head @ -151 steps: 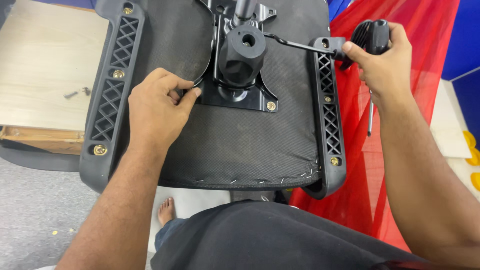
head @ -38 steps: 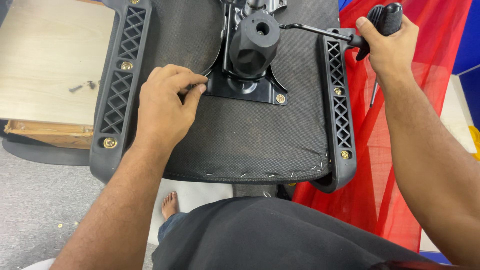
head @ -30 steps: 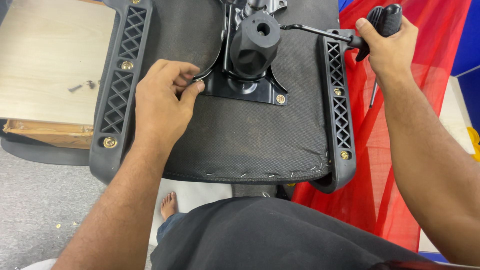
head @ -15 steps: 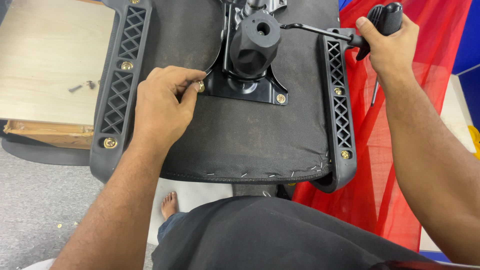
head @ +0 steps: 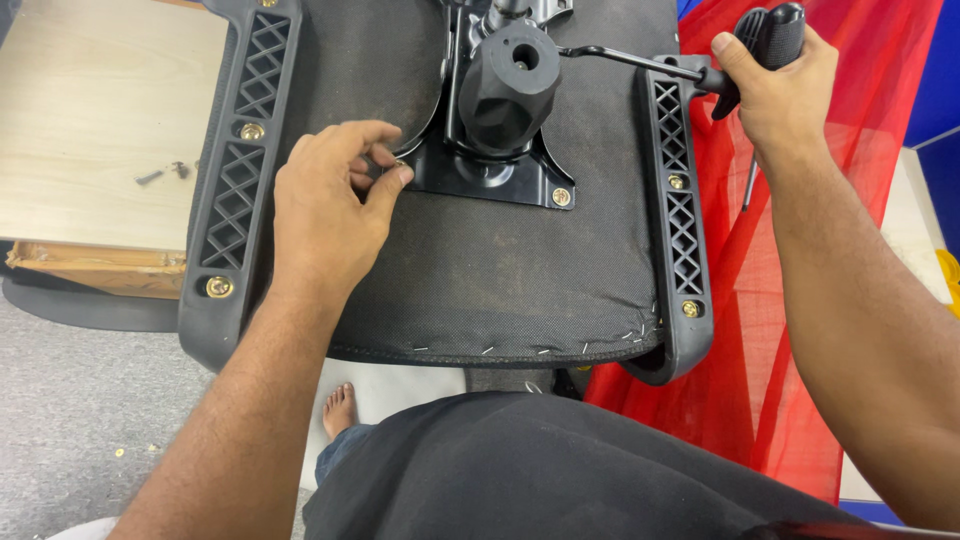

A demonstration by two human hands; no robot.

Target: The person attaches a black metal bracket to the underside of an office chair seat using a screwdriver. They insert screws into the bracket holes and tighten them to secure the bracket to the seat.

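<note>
Both hands on upturned seat [head: 480, 270]: left hand [head: 325, 205] at plate corner [head: 415, 180], right hand [head: 775, 85] gripping lever handle [head: 765, 45] past seat edge.

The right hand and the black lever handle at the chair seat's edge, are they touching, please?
Touching. The head view shows the right hand wrapped around the black lever handle, fingers closed over it with no gap.

A light wooden table [head: 90, 110] is carrying loose dark screws [head: 165, 175]; the overturned chair seat [head: 480, 270] is overlapping its edge.
</note>
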